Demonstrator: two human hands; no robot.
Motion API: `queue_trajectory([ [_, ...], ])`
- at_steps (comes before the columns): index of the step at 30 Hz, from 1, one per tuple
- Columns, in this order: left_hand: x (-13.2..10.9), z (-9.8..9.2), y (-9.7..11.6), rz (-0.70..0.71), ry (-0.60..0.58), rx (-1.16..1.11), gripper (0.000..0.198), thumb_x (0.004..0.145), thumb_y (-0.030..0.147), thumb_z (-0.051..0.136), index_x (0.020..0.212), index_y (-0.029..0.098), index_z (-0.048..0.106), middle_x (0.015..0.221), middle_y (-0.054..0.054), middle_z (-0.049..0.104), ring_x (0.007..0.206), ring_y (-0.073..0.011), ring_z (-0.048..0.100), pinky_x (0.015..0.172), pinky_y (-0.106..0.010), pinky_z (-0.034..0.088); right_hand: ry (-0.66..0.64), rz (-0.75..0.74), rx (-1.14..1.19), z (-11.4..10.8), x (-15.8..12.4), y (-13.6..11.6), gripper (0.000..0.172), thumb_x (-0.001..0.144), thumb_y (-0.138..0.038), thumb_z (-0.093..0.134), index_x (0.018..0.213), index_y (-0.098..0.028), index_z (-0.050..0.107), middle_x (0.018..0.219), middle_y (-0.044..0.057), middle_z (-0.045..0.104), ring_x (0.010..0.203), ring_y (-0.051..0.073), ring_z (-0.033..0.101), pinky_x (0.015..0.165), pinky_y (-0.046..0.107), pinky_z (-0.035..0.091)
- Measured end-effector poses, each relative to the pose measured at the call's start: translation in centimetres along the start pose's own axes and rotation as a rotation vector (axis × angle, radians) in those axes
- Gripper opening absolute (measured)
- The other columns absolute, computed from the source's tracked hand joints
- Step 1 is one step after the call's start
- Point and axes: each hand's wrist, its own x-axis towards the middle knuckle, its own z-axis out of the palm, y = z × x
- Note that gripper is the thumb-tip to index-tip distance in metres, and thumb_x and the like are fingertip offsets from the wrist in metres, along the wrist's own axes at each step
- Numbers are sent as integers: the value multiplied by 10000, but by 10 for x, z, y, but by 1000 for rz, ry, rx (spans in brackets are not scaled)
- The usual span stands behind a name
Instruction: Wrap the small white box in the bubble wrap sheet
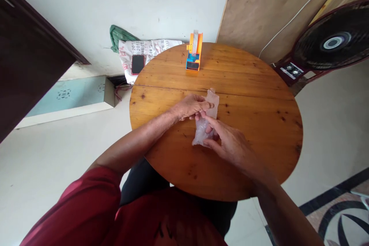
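A crumpled piece of pinkish, see-through plastic wrap [212, 102] that looks like bubble wrap lies near the middle of the round wooden table [253, 130]. From the left, my left hand [191, 107] is closed on its edge with bent fingers. My right hand [230, 140] curls over the wrap's lower part from the right, its index fingertip meeting the left hand's fingertips and its thumb on the near end. The palms hide part of the wrap, and whether anything is inside it I cannot tell.
A tape dispenser [194, 52] in orange and blue, with a tape roll, stands at the table's far side. Beyond the left edge, a phone [138, 64] rests on a white printed sack [158, 46]. A large black fan [334, 42] stands at the right.
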Motion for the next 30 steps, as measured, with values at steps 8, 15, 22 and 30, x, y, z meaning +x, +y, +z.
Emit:
queue_trajectory([
  [8,-5,4,2,3,-17,-39,291,844,132,636,598,180,489,447,51,507,368,-71,455,394,-211,199,-47,-65,-155,-7,5,-4,114,868,-191,635,963,-253,630,917,13,732,766,195,670,659,306,460],
  [15,-6,-21,-3,113,84,105,345,905,286,662,620,162,513,549,32,558,395,-36,428,412,-193,270,-154,-148,-146,-14,14,1,132,930,-208,601,1004,-248,702,1089,43,739,907,217,697,771,336,515],
  [22,-8,-42,-10,-32,-60,334,300,880,303,643,627,144,612,597,-48,671,445,-124,590,406,-220,391,-120,-175,-24,-10,12,10,157,965,-236,586,1087,-243,685,1107,50,732,943,209,704,808,332,553],
  [30,-3,-32,-15,3,-136,262,198,872,239,654,736,164,531,637,-14,678,533,-122,650,420,-181,457,-74,-228,-68,-9,8,8,160,978,-222,580,1106,-209,675,1120,66,735,929,212,714,781,332,563],
])
